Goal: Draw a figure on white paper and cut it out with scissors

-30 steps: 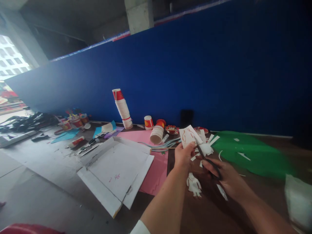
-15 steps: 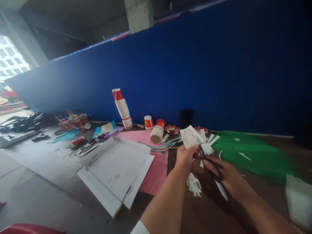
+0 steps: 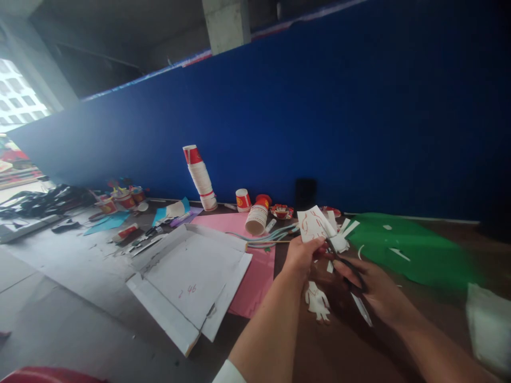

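My left hand (image 3: pixel 300 257) pinches a white paper piece (image 3: pixel 312 224) with red drawn lines, holding it up above the brown table. My right hand (image 3: pixel 371 290) grips black scissors (image 3: pixel 344 262), whose blades point up into the paper's lower right edge. Below the hands a white cut-out figure (image 3: pixel 318 302) lies flat on the table. White paper scraps (image 3: pixel 340 240) lie just behind the held paper.
A flattened white cardboard box (image 3: pixel 191 276) lies left on pink paper (image 3: pixel 255 279). A green sheet (image 3: pixel 403 252) spreads to the right. A leaning stack of paper cups (image 3: pixel 199 178), a tipped cup (image 3: pixel 256 219) and craft clutter stand along the blue wall (image 3: pixel 319 117).
The held paper and scissors have shifted slightly right, the scissors working along the paper's edge. Everything on the table stays in place.
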The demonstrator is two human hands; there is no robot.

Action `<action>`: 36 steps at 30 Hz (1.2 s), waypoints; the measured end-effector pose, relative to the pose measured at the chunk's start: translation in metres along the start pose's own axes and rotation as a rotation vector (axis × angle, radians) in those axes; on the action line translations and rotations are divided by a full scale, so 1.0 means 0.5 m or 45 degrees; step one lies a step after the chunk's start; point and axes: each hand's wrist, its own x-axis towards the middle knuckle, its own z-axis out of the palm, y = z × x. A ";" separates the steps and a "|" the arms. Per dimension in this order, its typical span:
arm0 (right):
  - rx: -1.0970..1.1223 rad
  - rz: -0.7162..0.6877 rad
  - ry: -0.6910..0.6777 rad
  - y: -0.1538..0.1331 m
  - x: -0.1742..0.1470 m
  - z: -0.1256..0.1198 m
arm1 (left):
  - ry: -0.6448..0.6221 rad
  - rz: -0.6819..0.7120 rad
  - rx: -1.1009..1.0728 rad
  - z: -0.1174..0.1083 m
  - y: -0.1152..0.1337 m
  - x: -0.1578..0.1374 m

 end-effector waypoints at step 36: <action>0.085 0.165 -0.128 0.031 0.002 -0.013 | -0.070 -0.037 0.075 -0.007 0.013 -0.004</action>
